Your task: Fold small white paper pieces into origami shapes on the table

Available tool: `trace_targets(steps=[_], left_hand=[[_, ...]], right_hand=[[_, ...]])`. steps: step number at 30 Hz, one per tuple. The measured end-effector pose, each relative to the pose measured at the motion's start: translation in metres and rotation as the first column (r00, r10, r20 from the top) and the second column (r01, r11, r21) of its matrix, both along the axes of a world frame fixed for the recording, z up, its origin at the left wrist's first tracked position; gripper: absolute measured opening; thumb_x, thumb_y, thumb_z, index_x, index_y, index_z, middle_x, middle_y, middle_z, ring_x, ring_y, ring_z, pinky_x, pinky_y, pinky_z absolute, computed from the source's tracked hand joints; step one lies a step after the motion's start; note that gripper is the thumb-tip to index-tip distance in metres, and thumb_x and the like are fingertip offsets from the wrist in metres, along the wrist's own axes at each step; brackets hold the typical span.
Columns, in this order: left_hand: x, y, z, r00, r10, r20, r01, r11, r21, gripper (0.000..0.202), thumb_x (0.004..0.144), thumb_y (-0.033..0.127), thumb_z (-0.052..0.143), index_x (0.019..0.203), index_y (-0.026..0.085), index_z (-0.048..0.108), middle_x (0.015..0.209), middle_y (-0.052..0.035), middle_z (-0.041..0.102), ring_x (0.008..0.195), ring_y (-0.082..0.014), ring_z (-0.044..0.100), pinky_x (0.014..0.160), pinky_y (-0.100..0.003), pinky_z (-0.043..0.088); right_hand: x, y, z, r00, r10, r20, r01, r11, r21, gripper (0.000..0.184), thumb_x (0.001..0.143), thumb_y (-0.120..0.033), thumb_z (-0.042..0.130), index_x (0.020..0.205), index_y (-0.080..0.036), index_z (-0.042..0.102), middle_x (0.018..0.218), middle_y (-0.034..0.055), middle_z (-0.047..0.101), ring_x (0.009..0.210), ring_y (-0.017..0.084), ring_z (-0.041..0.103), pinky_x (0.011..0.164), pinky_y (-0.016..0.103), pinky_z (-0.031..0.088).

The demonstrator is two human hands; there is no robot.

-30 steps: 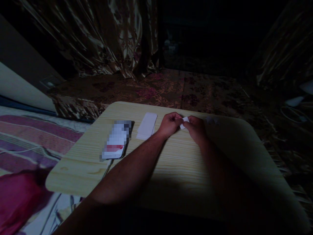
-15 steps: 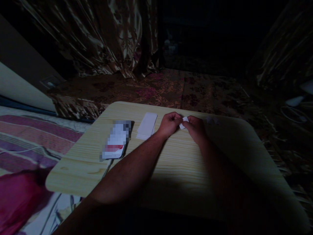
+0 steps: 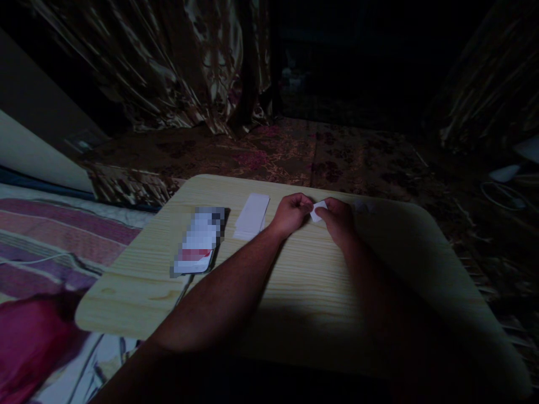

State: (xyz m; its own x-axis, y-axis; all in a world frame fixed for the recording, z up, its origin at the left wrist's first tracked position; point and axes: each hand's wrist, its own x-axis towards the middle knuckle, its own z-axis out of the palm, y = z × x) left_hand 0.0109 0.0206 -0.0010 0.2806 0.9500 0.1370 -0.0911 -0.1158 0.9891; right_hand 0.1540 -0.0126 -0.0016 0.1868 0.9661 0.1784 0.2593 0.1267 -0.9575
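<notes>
A small white piece of folded paper (image 3: 319, 212) is held just above the table, or resting on it; I cannot tell which. My right hand (image 3: 338, 217) pinches it from the right, thumb lying across its face. At its left corner my left hand (image 3: 293, 214) has its fingers curled and thumb tip closed against the edge. Left of my hands lies a stack of white paper strips (image 3: 251, 215), slightly fanned at the near end. Farther right, small pale folded pieces (image 3: 364, 207) sit in shadow behind my right hand.
A phone (image 3: 200, 241), partly pixelated, lies on the left of the pale wooden table (image 3: 311, 280), a cable below it. The striped bed (image 3: 63, 235) with pink cloth (image 3: 33, 342) borders the left side. Patterned fabric (image 3: 252, 151) and curtains (image 3: 227, 62) stand beyond.
More of the white paper now shows, as my left thumb has drawn back slightly from it. My right hand keeps its pinch, and the view has shifted a little.
</notes>
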Motion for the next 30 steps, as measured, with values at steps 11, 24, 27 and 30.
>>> trace_targets(steps=[11, 24, 27, 30], left_hand=[[-0.0006, 0.0013, -0.0015, 0.999, -0.021, -0.042, 0.022, 0.999, 0.034, 0.007, 0.067, 0.021, 0.062, 0.067, 0.014, 0.063, 0.065, 0.0, 0.059, 0.059, -0.0097, 0.048, 0.059, -0.023, 0.037], [-0.0001, 0.0019, -0.0024, 0.999, -0.032, -0.037, 0.033, 0.999, 0.018, 0.006, 0.064, 0.019, 0.063, 0.065, 0.014, 0.063, 0.064, -0.0001, 0.06, 0.059, -0.0099, 0.049, 0.059, -0.024, 0.037], [0.0009, 0.0025, -0.0036, 1.0, -0.019, -0.02, 0.019, 1.0, 0.009, 0.007, 0.064, 0.021, 0.063, 0.065, 0.014, 0.063, 0.062, 0.0004, 0.059, 0.057, -0.0093, 0.047, 0.057, -0.023, 0.036], [0.0017, 0.0032, -0.0049, 0.999, 0.028, 0.021, -0.028, 0.999, -0.019, 0.011, 0.066, 0.024, 0.064, 0.069, 0.014, 0.063, 0.06, 0.0013, 0.057, 0.053, -0.008, 0.043, 0.053, -0.023, 0.032]], right_hand=[[-0.0009, -0.0031, 0.0034, 1.0, -0.004, -0.021, 0.004, 1.0, 0.009, 0.017, 0.066, -0.033, 0.065, 0.073, -0.017, 0.064, 0.059, -0.0023, 0.061, 0.057, 0.014, 0.055, 0.053, 0.025, 0.039], [-0.0022, -0.0015, 0.0016, 0.999, -0.049, 0.007, 0.049, 0.999, 0.014, 0.017, 0.066, -0.034, 0.065, 0.071, -0.018, 0.063, 0.057, -0.003, 0.059, 0.054, 0.014, 0.052, 0.05, 0.024, 0.037], [-0.004, -0.0028, 0.0042, 0.998, -0.06, 0.033, 0.059, 0.998, 0.027, 0.023, 0.069, -0.04, 0.066, 0.071, -0.018, 0.063, 0.057, -0.0024, 0.058, 0.055, 0.014, 0.052, 0.05, 0.025, 0.037], [-0.0036, -0.0036, 0.0064, 0.991, -0.122, 0.053, 0.118, 0.989, 0.084, 0.039, 0.08, -0.055, 0.052, 0.072, -0.018, 0.062, 0.062, 0.0002, 0.061, 0.058, 0.015, 0.054, 0.053, 0.026, 0.038]])
